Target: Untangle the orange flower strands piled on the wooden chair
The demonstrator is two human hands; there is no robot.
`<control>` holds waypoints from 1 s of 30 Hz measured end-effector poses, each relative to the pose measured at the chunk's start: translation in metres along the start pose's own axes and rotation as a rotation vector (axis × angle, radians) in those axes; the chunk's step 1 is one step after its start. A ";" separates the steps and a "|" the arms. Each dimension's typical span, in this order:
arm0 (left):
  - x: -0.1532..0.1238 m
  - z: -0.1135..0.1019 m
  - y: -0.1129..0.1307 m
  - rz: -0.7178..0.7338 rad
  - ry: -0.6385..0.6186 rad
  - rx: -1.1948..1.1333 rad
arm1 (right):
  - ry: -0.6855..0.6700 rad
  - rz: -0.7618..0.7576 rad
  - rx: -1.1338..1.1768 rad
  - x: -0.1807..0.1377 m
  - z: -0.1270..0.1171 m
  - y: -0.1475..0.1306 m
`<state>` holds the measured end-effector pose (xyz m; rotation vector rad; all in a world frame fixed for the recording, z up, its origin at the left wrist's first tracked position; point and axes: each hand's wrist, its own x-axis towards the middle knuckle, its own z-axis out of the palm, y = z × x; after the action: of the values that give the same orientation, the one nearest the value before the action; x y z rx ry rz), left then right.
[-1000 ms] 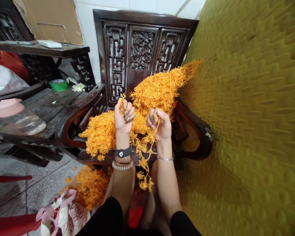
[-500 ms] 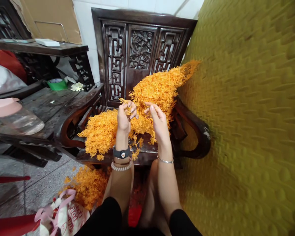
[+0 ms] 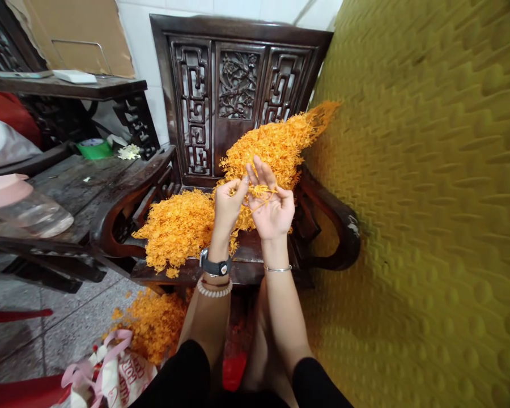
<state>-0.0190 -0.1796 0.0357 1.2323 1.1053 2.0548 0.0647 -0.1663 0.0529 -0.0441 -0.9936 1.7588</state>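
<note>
Held close together over the chair seat, both hands are on a thin, branching orange plastic piece (image 3: pixel 261 191). My left hand (image 3: pixel 228 207) is closed in a pinch at the left end of the piece. Palm up, my right hand (image 3: pixel 274 212) carries it across the fingers, with the thumb bent in against it and the other fingers partly stretched. Behind and around the hands lies a large tangled heap of similar orange pieces (image 3: pixel 263 150), with a lower mound (image 3: pixel 176 229) to the left.
The carved dark wooden chair (image 3: pixel 344 249) stands against a yellow textured mat (image 3: pixel 416 170) on the right. On the left bench (image 3: pixel 76 195) are a pink-lidded bottle (image 3: pixel 34 212) and a green tape roll (image 3: pixel 94 148). More orange pieces (image 3: pixel 155 323) lie on the floor beside a printed bag (image 3: pixel 125 377).
My hands have come together from apart. The right hand has turned palm up and moved under the orange piece; the left has shifted right and closed into a pinch.
</note>
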 end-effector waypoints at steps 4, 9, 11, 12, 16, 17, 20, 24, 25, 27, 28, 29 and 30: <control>0.000 0.007 -0.004 0.197 0.105 0.174 | 0.046 -0.010 0.072 0.000 0.002 0.001; -0.003 0.017 -0.012 0.238 0.102 0.282 | 0.134 -0.083 0.062 -0.001 -0.001 0.003; -0.006 0.020 -0.011 0.212 0.039 0.320 | 0.164 -0.120 0.066 -0.001 -0.003 0.004; -0.008 0.020 -0.010 0.206 -0.013 0.350 | 0.173 -0.133 0.068 -0.001 -0.003 0.004; -0.012 0.020 -0.002 0.250 -0.157 0.461 | 0.166 -0.171 0.019 0.000 -0.006 0.007; -0.011 0.019 -0.001 0.269 -0.166 0.468 | 0.160 -0.184 -0.012 0.001 -0.007 0.008; -0.010 0.018 -0.002 0.297 -0.164 0.443 | 0.148 -0.198 -0.172 0.004 -0.010 0.012; -0.010 0.019 -0.005 0.265 0.002 0.343 | 0.292 -0.266 -0.602 0.001 -0.008 0.015; -0.010 0.019 -0.005 0.247 0.054 0.318 | 0.322 -0.294 -0.730 -0.002 -0.007 0.014; -0.010 0.017 -0.005 0.198 0.115 0.280 | 0.292 -0.298 -0.927 -0.007 -0.005 0.010; -0.009 0.016 -0.005 0.172 0.109 0.269 | 0.243 -0.270 -0.969 -0.009 -0.004 0.008; -0.008 0.014 -0.005 0.148 0.091 0.264 | 0.191 -0.227 -0.970 -0.011 -0.003 0.007; -0.006 0.012 -0.005 0.129 0.072 0.261 | 0.152 -0.185 -0.943 -0.012 -0.002 0.006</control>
<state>-0.0057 -0.1772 0.0317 1.3951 1.3960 2.1147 0.0660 -0.1749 0.0429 -0.6467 -1.5696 0.9775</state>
